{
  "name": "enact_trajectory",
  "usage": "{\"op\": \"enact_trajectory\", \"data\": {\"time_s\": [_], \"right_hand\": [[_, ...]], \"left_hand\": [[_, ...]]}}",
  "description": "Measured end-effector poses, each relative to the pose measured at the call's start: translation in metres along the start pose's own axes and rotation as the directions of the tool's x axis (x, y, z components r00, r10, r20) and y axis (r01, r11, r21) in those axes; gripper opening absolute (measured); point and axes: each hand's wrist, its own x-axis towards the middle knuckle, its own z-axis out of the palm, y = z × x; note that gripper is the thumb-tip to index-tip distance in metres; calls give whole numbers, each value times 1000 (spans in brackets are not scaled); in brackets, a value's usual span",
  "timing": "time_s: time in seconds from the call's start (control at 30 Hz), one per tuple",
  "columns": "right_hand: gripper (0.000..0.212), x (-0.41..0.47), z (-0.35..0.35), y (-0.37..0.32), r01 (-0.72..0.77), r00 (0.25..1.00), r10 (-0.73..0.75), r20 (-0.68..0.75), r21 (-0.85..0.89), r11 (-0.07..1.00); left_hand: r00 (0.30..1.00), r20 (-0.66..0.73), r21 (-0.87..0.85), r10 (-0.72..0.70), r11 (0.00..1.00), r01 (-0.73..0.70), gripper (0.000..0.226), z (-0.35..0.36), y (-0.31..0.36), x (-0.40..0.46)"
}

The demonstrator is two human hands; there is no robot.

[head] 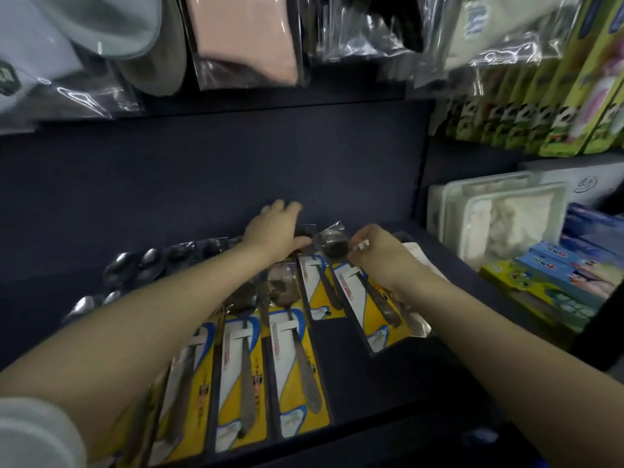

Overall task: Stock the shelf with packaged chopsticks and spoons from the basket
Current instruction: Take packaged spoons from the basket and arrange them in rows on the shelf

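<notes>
your right hand [381, 256] pinches a spoon pack [368, 298] at its top on the shelf [354, 363]; your left hand [275, 231] lies flat, fingers loose, on another pack [317, 285].

We are in a shop. Carded spoon packs [297, 373] lie in rows on a dark shelf [364, 366]. Bagged goods [243, 42] hang along the top, boxed goods [553, 285] stack at right.

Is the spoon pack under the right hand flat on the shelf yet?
Not flat: spoon pack lies skewed, right hand pinching its top.
</notes>
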Motion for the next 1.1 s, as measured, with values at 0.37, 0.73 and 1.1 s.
{"op": "enact_trajectory", "data": {"time_s": [0.37,0.73,1.1], "right_hand": [[13,-33,19,-13,25,996,-11,93,-158,987],[23,-55,43,-11,95,993,-119,6,-645,758],[30,-59,24,6,492,869,-338,361,-560,667]], "left_hand": [[848,460,-24,262,959,-284,44,-9,-23,-11],[877,381,-71,295,954,-290,46,-16,-22,-21],[781,433,-43,450,876,-480,54,-34,13,-130]]}}
